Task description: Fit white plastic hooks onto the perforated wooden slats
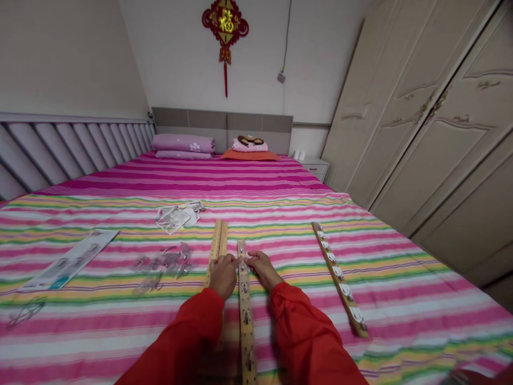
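Observation:
A narrow wooden strip (246,342) with holes runs away from me on the striped bed, with small shiny metal fittings along its length. My left hand (224,275) reaches it from the left, fingers closed and tips at a small metal fitting (242,266) near the far end. From the right, my right hand (261,267) meets the same fitting, thumb and fingers pinched together. The fingers partly hide what is between them. Just left of the strip, partly under my left hand and sleeve, lie two more holed wooden strips (218,238) side by side.
On the right lies a wooden strip (336,275) carrying several white and metal pieces. To the left are small clear plastic bags (170,262), a pile of packets (180,216), a long flat package (74,262) and a clear wrapper (27,311). Folded bedding (184,143) sits by the headboard.

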Demonstrator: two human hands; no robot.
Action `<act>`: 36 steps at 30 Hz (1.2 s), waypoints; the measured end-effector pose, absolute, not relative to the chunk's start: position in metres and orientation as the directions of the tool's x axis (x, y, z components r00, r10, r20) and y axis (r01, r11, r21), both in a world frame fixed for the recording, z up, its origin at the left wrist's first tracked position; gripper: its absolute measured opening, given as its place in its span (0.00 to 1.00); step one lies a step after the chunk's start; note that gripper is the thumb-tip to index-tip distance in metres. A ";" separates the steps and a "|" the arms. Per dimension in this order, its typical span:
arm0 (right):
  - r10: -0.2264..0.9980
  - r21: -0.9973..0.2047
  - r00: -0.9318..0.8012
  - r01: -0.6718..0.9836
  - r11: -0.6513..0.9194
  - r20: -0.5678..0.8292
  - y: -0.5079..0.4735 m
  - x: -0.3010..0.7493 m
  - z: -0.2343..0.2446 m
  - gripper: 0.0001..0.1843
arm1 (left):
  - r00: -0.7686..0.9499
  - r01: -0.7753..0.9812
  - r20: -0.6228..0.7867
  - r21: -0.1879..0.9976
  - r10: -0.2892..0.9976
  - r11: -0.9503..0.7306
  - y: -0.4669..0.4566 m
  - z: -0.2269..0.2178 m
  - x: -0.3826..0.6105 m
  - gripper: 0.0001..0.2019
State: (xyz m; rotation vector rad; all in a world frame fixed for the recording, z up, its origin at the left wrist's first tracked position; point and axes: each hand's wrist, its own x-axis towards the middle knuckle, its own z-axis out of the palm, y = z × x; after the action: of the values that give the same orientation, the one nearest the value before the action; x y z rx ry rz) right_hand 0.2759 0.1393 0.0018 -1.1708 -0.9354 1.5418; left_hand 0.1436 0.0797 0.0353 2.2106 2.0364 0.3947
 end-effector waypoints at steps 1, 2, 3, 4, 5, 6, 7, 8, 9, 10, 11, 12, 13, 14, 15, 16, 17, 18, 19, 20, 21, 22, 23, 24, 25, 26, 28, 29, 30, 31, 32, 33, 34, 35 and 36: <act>0.967 -0.938 -0.089 -0.235 -0.254 -0.240 0.138 0.276 0.002 0.19 | 0.066 0.963 0.114 0.251 0.991 -0.093 0.080 0.035 0.144 0.26; 0.967 -0.938 -0.089 -0.237 -0.254 -0.240 0.137 0.276 0.002 0.19 | 0.066 0.964 0.109 0.249 0.992 -0.092 0.080 0.035 0.144 0.25; 0.967 -0.937 -0.089 -0.238 -0.255 -0.240 0.136 0.277 0.001 0.19 | 0.066 0.965 0.100 0.246 0.993 -0.090 0.080 0.036 0.144 0.25; 0.966 -0.936 -0.090 -0.240 -0.256 -0.242 0.135 0.277 0.001 0.19 | 0.066 0.966 0.091 0.244 0.994 -0.087 0.079 0.037 0.145 0.25; 0.966 -0.936 -0.090 -0.240 -0.258 -0.243 0.133 0.278 0.001 0.19 | 0.066 0.967 0.083 0.242 0.994 -0.084 0.079 0.037 0.145 0.25; 0.965 -0.935 -0.091 -0.240 -0.261 -0.246 0.132 0.279 0.001 0.19 | 0.064 0.967 0.075 0.241 0.995 -0.080 0.078 0.038 0.145 0.26; 0.964 -0.934 -0.093 -0.239 -0.264 -0.249 0.130 0.280 0.000 0.19 | 0.061 0.967 0.070 0.242 0.996 -0.076 0.078 0.039 0.145 0.26; 0.963 -0.934 -0.096 -0.238 -0.268 -0.252 0.129 0.281 0.000 0.19 | 0.058 0.968 0.067 0.242 0.996 -0.072 0.078 0.039 0.145 0.26; 0.962 -0.933 -0.098 -0.236 -0.272 -0.256 0.127 0.281 0.000 0.19 | 0.054 0.968 0.067 0.241 0.996 -0.069 0.077 0.040 0.146 0.26; 0.961 -0.933 -0.100 -0.233 -0.276 -0.259 0.126 0.282 -0.001 0.19 | 0.052 0.969 0.068 0.239 0.996 -0.067 0.077 0.040 0.146 0.26; 0.960 -0.932 -0.101 -0.230 -0.278 -0.262 0.124 0.283 -0.001 0.20 | 0.051 0.969 0.069 0.237 0.996 -0.066 0.077 0.040 0.147 0.25; 0.959 -0.932 -0.101 -0.227 -0.281 -0.264 0.123 0.283 -0.001 0.20 | 0.050 0.970 0.069 0.233 0.996 -0.065 0.076 0.040 0.147 0.25; 0.959 -0.933 -0.100 -0.224 -0.283 -0.267 0.122 0.283 -0.001 0.21 | 0.049 0.971 0.069 0.231 0.996 -0.063 0.076 0.040 0.148 0.25; 0.958 -0.933 -0.096 -0.221 -0.285 -0.270 0.122 0.283 -0.002 0.21 | 0.047 0.972 0.069 0.228 0.996 -0.062 0.075 0.041 0.148 0.25; 0.957 -0.933 -0.092 -0.217 -0.287 -0.273 0.121 0.283 -0.002 0.22 | 0.046 0.972 0.069 0.226 0.997 -0.061 0.075 0.041 0.149 0.25; 0.957 -0.933 -0.088 -0.214 -0.290 -0.278 0.121 0.282 -0.002 0.22 | 0.043 0.973 0.069 0.224 0.997 -0.058 0.074 0.041 0.149 0.25; 0.956 -0.932 -0.084 -0.211 -0.293 -0.281 0.121 0.281 -0.002 0.22 | 0.040 0.973 0.069 0.222 0.997 -0.055 0.074 0.042 0.150 0.25; 0.955 -0.932 -0.080 -0.208 -0.296 -0.285 0.120 0.280 -0.003 0.23 | 0.039 0.974 0.069 0.221 0.997 -0.053 0.073 0.042 0.150 0.25; 0.955 -0.932 -0.075 -0.206 -0.297 -0.287 0.120 0.280 -0.003 0.23 | 0.037 0.974 0.068 0.220 0.997 -0.051 0.073 0.042 0.150 0.25; 0.955 -0.933 -0.071 -0.205 -0.297 -0.289 0.119 0.279 -0.003 0.23 | 0.035 0.974 0.066 0.221 0.997 -0.049 0.073 0.042 0.150 0.25; 0.955 -0.933 -0.066 -0.203 -0.297 -0.289 0.119 0.279 -0.003 0.22 | 0.034 0.974 0.063 0.223 0.997 -0.047 0.074 0.041 0.149 0.26; 0.956 -0.934 -0.063 -0.203 -0.295 -0.288 0.118 0.279 -0.002 0.22 | 0.031 0.973 0.059 0.227 0.998 -0.044 0.074 0.041 0.149 0.26; 0.956 -0.934 -0.062 -0.203 -0.293 -0.286 0.117 0.279 -0.002 0.21 | 0.028 0.971 0.053 0.234 0.998 -0.040 0.076 0.039 0.148 0.27; 0.956 -0.935 -0.066 -0.203 -0.292 -0.284 0.116 0.280 -0.001 0.19 | 0.022 0.969 0.046 0.244 0.999 -0.032 0.077 0.038 0.146 0.28; 0.957 -0.935 -0.075 -0.204 -0.291 -0.282 0.115 0.281 0.000 0.16 | 0.015 0.966 0.040 0.256 0.999 -0.025 0.078 0.037 0.145 0.29; 0.957 -0.934 -0.086 -0.207 -0.290 -0.278 0.114 0.282 0.002 0.13 | 0.007 0.963 0.038 0.269 0.999 -0.017 0.080 0.036 0.144 0.30; 0.959 -0.934 -0.102 -0.217 -0.283 -0.266 0.110 0.283 0.004 0.11 | -0.008 0.954 0.045 0.300 0.999 -0.006 0.082 0.034 0.143 0.31; 0.961 -0.935 -0.100 -0.226 -0.274 -0.258 0.107 0.284 0.006 0.12 | -0.011 0.950 0.052 0.314 0.999 -0.006 0.082 0.034 0.143 0.31; 0.965 -0.935 -0.091 -0.238 -0.262 -0.247 0.103 0.285 0.007 0.13 | -0.010 0.946 0.058 0.324 0.998 -0.009 0.082 0.034 0.143 0.31; 0.969 -0.936 -0.077 -0.252 -0.246 -0.234 0.099 0.286 0.007 0.14 | -0.008 0.942 0.064 0.334 0.998 -0.014 0.080 0.035 0.144 0.31; 0.973 -0.936 -0.062 -0.266 -0.230 -0.222 0.093 0.287 0.007 0.14 | -0.008 0.937 0.071 0.349 0.997 -0.017 0.079 0.035 0.145 0.31; 0.977 -0.936 -0.047 -0.278 -0.214 -0.210 0.086 0.288 0.007 0.15 | -0.011 0.929 0.081 0.368 0.997 -0.020 0.076 0.035 0.145 0.31; 0.979 -0.935 -0.036 -0.291 -0.201 -0.199 0.079 0.289 0.006 0.15 | -0.016 0.919 0.098 0.394 0.995 -0.024 0.073 0.035 0.145 0.30; 0.981 -0.932 -0.029 -0.307 -0.191 -0.191 0.070 0.291 0.005 0.16 | -0.023 0.904 0.123 0.427 0.992 -0.031 0.069 0.034 0.144 0.29; 0.982 -0.928 -0.024 -0.324 -0.185 -0.187 0.061 0.294 0.004 0.17 | -0.030 0.885 0.154 0.463 0.988 -0.045 0.064 0.033 0.141 0.27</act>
State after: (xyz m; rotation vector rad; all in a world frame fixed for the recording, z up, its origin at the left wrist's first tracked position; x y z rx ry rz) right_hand 0.2940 0.0613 0.0038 -1.0939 -0.8589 1.4790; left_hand 0.1413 0.0639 0.0334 2.0147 1.9986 0.6590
